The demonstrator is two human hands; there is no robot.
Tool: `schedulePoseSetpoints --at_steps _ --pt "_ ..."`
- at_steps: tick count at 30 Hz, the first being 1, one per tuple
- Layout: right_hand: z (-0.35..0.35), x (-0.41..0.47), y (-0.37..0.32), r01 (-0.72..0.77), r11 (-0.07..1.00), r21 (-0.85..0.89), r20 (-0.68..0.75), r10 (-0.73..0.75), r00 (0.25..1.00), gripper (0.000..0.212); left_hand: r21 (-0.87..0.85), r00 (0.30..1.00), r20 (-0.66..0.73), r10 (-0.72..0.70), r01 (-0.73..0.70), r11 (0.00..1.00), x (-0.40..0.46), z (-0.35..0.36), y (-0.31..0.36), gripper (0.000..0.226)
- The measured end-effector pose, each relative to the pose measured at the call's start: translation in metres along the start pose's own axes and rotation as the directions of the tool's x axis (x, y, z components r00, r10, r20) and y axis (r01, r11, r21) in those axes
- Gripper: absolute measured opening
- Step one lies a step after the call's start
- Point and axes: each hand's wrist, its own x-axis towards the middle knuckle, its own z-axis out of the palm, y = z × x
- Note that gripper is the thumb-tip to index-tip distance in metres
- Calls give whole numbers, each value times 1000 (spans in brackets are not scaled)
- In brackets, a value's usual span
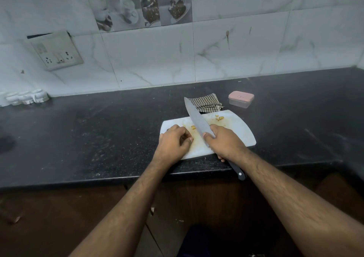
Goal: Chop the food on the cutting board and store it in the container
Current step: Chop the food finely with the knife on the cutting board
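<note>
A white cutting board (239,131) lies near the front edge of the black counter. Small yellowish food pieces (193,127) sit on it, with a few more bits (219,118) toward its far side. My right hand (226,142) grips a large knife (197,119) by its black handle, the grey blade angled up and to the far left over the board. My left hand (174,140) rests curled on the board's left end; what lies under its fingers is hidden. A small clear container with a pink lid (240,99) stands closed behind the board to the right.
A checked cloth (205,104) lies folded just behind the board. White ceramic pieces (26,97) stand at the far left against the tiled wall. A socket plate (57,50) hangs on the wall. The counter's front edge (118,178) runs just below my wrists.
</note>
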Motion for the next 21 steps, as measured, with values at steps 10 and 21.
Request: schedulePoseSetpoints --at_steps 10,21 --pt "0 -1 -3 -19 999 -30 -5 19 1000 50 -261 979 92 -182 200 944 9 3 -10 13" --pt "1 -1 -9 34 965 -260 -45 -48 998 31 -314 987 0 -161 153 937 5 2 -11 4"
